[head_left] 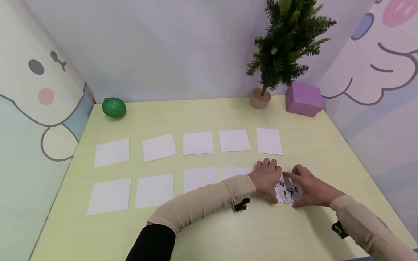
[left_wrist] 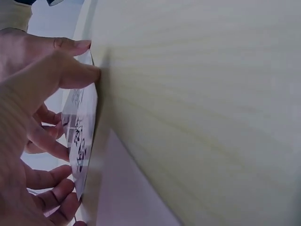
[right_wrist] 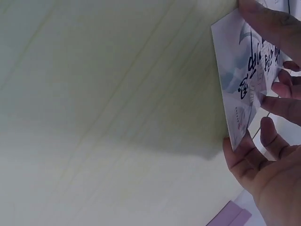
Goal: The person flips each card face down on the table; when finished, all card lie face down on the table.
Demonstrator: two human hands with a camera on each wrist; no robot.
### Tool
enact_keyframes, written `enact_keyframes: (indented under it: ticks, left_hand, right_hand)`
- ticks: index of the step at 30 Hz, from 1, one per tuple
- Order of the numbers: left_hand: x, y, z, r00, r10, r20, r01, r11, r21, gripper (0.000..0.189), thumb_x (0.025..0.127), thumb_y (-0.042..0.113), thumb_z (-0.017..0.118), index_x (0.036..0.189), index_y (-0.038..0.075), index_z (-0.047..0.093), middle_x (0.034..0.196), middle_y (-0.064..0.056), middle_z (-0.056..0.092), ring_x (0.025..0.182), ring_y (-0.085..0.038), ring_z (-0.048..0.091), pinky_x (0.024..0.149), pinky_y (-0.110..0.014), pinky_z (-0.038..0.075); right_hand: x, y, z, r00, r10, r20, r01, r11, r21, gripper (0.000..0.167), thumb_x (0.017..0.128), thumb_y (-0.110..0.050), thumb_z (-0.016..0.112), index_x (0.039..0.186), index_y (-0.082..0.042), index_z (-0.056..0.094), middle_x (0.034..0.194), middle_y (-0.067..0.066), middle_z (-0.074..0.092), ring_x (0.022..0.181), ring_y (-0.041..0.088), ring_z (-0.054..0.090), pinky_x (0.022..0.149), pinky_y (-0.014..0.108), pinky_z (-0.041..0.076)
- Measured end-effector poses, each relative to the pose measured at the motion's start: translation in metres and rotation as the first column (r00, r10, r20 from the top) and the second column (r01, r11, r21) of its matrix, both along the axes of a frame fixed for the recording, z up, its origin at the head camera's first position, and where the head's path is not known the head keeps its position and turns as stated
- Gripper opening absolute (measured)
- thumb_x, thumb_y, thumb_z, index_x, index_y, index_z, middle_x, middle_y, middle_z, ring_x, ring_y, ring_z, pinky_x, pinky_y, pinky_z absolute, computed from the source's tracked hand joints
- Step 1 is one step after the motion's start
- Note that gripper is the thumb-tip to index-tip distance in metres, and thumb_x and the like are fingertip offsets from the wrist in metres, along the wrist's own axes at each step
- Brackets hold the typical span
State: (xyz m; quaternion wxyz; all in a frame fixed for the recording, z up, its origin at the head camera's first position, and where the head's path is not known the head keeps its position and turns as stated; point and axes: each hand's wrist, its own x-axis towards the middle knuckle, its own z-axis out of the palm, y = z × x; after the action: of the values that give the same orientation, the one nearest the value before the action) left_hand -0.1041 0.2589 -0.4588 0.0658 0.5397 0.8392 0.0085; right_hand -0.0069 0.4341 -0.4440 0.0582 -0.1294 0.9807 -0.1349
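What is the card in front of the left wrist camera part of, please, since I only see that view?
Observer: The head view shows the printed card at the right end of the near row of blank white cards on a pale green table.
Operator: Is the right hand on it too?
Observer: Yes, both hands pinch it; the left hand holds its left edge.
Operator: Anything else on the table?
Observer: At the far edge stand a small tree, a purple box and a green ball.

Both hands, left [head_left: 267, 177] and right [head_left: 310, 188], hold a printed card [head_left: 287, 191], apparently tilted, on the table [head_left: 228, 116].
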Motion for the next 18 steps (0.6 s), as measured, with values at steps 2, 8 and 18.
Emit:
enact_keyframes:
  ticks: [2,8,18]
  left_hand:
    - [0.000,0.000,-0.001,1.000,-0.004,-0.003,0.004,1.000,0.002,0.086,0.052,0.070,0.079,0.118,0.022,0.050,0.110,0.006,0.042,0.096,-0.011,0.036,0.071,-0.025,0.030]
    - [-0.004,-0.003,0.000,1.000,-0.013,-0.018,0.014,0.999,0.041,0.091,0.052,0.070,0.078,0.123,0.023,0.046,0.111,0.008,0.042,0.098,-0.010,0.036,0.068,-0.026,0.027]
    - [-0.002,0.000,0.014,0.999,-0.027,-0.018,0.030,0.973,0.227,0.096,0.063,0.076,0.068,0.138,0.022,0.044,0.123,0.010,0.050,0.109,-0.007,0.044,0.084,-0.031,0.032]
  right_hand:
    - [0.001,-0.002,0.000,0.999,0.022,-0.045,-0.022,1.000,0.012,0.096,0.040,-0.031,0.096,0.124,-0.003,0.058,0.105,0.002,0.039,0.093,0.015,0.041,0.073,0.028,0.046]
    - [0.002,-0.004,0.003,0.971,0.086,-0.223,-0.065,0.992,0.104,0.103,0.037,-0.036,0.095,0.126,-0.001,0.055,0.104,0.004,0.045,0.091,0.015,0.041,0.071,0.032,0.043]
    - [-0.002,-0.010,0.041,0.940,0.124,-0.318,-0.092,0.989,0.114,0.137,0.039,-0.030,0.097,0.150,0.001,0.024,0.117,0.013,0.050,0.103,0.021,0.045,0.080,0.028,0.044]
